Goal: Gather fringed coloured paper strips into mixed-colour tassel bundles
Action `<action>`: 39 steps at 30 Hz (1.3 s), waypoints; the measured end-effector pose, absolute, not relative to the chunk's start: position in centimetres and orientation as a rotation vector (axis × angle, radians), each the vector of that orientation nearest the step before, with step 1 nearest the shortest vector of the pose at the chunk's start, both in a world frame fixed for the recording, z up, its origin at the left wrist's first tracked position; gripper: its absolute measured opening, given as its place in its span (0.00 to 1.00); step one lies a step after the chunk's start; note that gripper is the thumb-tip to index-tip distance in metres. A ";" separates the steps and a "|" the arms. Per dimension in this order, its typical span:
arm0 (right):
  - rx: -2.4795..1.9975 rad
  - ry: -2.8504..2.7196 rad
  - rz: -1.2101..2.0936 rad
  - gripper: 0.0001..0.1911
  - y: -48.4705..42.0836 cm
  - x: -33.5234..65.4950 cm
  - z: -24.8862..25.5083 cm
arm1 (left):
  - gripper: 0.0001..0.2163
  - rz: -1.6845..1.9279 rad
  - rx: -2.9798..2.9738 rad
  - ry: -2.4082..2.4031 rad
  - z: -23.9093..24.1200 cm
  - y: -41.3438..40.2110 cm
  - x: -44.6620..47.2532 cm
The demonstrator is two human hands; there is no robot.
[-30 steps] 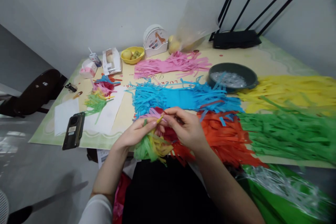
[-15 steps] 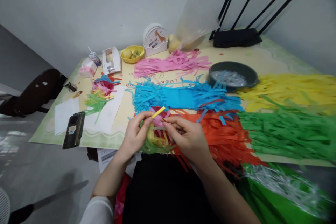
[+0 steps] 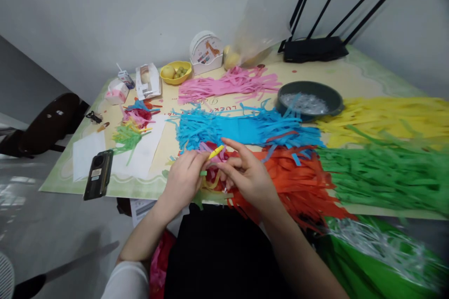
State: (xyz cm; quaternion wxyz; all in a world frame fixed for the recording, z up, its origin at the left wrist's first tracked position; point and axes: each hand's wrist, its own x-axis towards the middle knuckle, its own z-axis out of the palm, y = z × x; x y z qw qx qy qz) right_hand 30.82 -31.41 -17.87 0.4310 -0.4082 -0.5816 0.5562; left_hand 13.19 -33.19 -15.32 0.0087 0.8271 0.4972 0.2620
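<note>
Yellow strip (image 3: 216, 151) pinched by left hand (image 3: 184, 180); right hand (image 3: 249, 178) grip unclear, fingers overlapping.

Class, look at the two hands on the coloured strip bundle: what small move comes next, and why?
Probably the right hand should pinch the yellow strip: its end sticks up between the hands while the left hand pinches the strip bundle.

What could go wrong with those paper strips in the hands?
The thin strips pinched in the left hand, with the right hand against them, could tear or slip loose if tugged. The orange fringe hangs over the table edge, so an arm might drag it off. The phone sits at that edge and might get knocked down.
</note>
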 end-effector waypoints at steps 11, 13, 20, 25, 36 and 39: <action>-0.933 -1.336 1.567 0.19 -29.7 31.0 -18.8 | 0.12 0.653 2.631 1.365 -15.7 -32.9 13.5; -0.933 -1.274 1.552 0.17 -29.1 31.2 -18.8 | 0.12 0.630 2.622 1.358 -15.9 -32.8 13.5; -0.717 -0.655 0.990 0.12 -26.3 37.2 -16.6 | 0.12 0.565 2.428 1.486 -17.3 -31.4 11.4; -0.639 -0.628 0.716 0.08 -25.9 38.9 -15.2 | 0.13 0.613 2.301 1.507 -16.0 -29.7 10.1; -0.851 -1.753 0.886 0.08 -29.1 29.1 -14.6 | 0.13 0.691 1.981 1.339 -13.4 -29.1 13.7; -0.876 -1.715 0.871 0.07 -28.6 29.8 -14.5 | 0.09 0.756 1.840 1.236 -13.4 -29.3 13.4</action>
